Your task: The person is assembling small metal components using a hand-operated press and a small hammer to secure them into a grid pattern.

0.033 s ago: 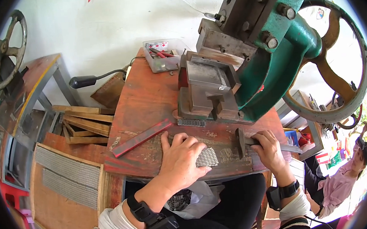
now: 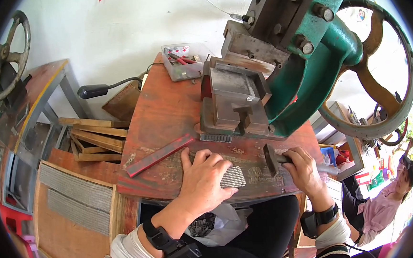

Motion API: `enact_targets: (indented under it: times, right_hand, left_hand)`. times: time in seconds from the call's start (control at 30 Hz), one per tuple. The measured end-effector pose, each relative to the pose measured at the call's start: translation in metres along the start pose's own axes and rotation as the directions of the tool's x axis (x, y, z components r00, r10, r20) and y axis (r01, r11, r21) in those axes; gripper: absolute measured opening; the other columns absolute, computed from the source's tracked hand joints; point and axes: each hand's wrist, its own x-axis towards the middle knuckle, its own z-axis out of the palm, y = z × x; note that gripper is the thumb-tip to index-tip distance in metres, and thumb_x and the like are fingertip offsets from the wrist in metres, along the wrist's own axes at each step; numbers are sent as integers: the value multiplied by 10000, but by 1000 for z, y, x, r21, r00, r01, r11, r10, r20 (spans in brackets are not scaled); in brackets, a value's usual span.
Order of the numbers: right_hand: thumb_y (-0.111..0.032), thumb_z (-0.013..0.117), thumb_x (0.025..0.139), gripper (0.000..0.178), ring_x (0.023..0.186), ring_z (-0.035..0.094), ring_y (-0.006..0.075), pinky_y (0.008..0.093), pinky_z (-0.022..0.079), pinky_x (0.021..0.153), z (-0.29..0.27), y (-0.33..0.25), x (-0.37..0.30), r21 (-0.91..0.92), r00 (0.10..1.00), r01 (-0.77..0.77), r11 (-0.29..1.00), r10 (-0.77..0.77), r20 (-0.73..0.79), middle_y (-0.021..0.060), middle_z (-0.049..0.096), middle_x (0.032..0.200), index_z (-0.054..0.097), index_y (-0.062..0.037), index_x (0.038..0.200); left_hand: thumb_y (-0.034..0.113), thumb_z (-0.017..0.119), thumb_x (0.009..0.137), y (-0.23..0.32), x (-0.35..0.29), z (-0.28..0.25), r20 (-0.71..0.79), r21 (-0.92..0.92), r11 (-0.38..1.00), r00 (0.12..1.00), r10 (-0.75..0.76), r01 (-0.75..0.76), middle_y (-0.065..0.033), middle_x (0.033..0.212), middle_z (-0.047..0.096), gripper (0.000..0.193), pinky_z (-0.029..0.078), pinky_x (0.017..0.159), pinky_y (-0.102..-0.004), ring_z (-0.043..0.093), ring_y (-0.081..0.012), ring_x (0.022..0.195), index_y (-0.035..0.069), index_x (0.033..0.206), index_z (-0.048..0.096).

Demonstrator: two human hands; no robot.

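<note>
My left hand [image 2: 202, 175] lies over a small gridded metal piece [image 2: 232, 177] on the worn wooden tabletop, its thumb and forefinger on either side of it. Part of that piece is hidden under the palm. In my right hand [image 2: 305, 170] is a hammer [image 2: 270, 160], gripped by its handle close behind the head. The hammer head is just right of the gridded piece, apart from it. To the left of my left hand lies a red bar [image 2: 160, 155]. A narrow ridged metal strip [image 2: 215, 138] sits in front of the press base.
A green hand press [image 2: 326, 68] with a large wheel [image 2: 407, 91] and steel die [image 2: 235, 91] takes up the back right. Behind stands a clear plastic box [image 2: 185, 70] of tools. A wooden tray [image 2: 75, 239] with gridded sheets is at left. A person [image 2: 382, 208] sits at right.
The hammer has tilted slightly in my right hand, and its handle end is blurred by motion. My left hand and the gridded piece have stayed in place.
</note>
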Motion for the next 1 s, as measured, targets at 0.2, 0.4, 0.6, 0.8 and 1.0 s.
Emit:
enact_targets:
  times: [0.2, 0.4, 0.6, 0.8, 1.0]
  right_hand:
    - [-54, 709, 812, 413, 749, 632, 372, 430, 526, 638, -26, -75, 40, 96, 981, 122, 988, -134, 137, 162, 582, 860, 568, -28, 1199]
    - [-113, 724, 818, 447, 620, 631, 305, 403, 526, 523, -18, -92, 39, -2, 972, 133, 991, -130, 197, 113, 574, 798, 599, -75, 1245]
    - [-124, 715, 831, 427, 611, 634, 305, 404, 525, 526, -27, -97, 48, 13, 992, 91, 996, -92, 85, 106, 568, 716, 605, -83, 1240]
    - [-142, 734, 822, 432, 588, 628, 303, 405, 514, 511, -26, -101, 45, -65, 986, 53, 997, -42, 160, 89, 589, 731, 614, -90, 1233]
    - [-132, 753, 794, 445, 560, 607, 274, 395, 496, 490, -14, -98, 33, -125, 991, 37, 991, -20, 134, 84, 556, 703, 633, -102, 1221]
  left_hand:
    - [339, 849, 652, -4, -3, 1, -5, -10, 1000, 1000, -7, 7, -30, 1124, 623, 528, 207, 1070, -624, 482, -257, 1167, 85, 1089, 696]
    - [328, 860, 628, -2, -2, 0, -9, -30, 999, 1000, -15, 15, -29, 1124, 616, 543, 204, 1075, -634, 465, -269, 1187, 88, 1086, 692]
    - [330, 871, 608, -4, -3, 4, -10, -31, 999, 999, -36, 36, -31, 1137, 609, 558, 205, 1075, -650, 454, -276, 1200, 96, 1081, 689]
    - [344, 865, 611, -3, 0, 4, -4, -31, 999, 1000, -18, 17, -33, 1127, 604, 577, 205, 1078, -658, 454, -275, 1194, 86, 1091, 678]
    - [343, 867, 607, -1, 0, 3, -3, -39, 999, 1000, -16, 16, -36, 1115, 605, 577, 216, 1070, -656, 457, -276, 1187, 83, 1087, 679]
